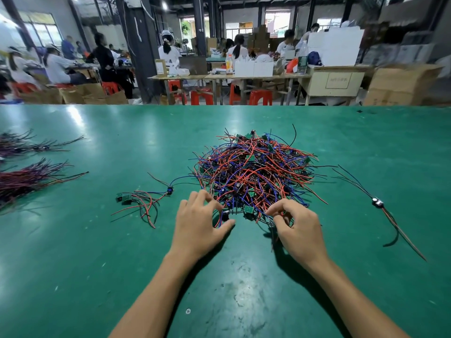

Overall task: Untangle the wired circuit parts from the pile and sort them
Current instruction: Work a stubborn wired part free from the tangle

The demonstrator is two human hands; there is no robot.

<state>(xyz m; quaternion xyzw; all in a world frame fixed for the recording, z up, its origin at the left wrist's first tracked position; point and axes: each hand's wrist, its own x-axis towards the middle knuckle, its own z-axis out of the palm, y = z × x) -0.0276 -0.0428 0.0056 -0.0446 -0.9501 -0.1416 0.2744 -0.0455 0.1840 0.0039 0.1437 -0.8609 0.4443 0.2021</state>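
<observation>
Both hands (246, 225) — fingertips buried in pile (253, 172)

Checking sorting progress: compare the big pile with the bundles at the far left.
The pile is a tangled mound with wires looping every way; the bundles lie flat with wires running alongside each other. The pile sits by both hands; the bundles lie apart, untouched. Both have red, blue and black wires.

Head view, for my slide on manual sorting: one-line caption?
Both hands pick at a tangled wire pile on a green table.
</observation>
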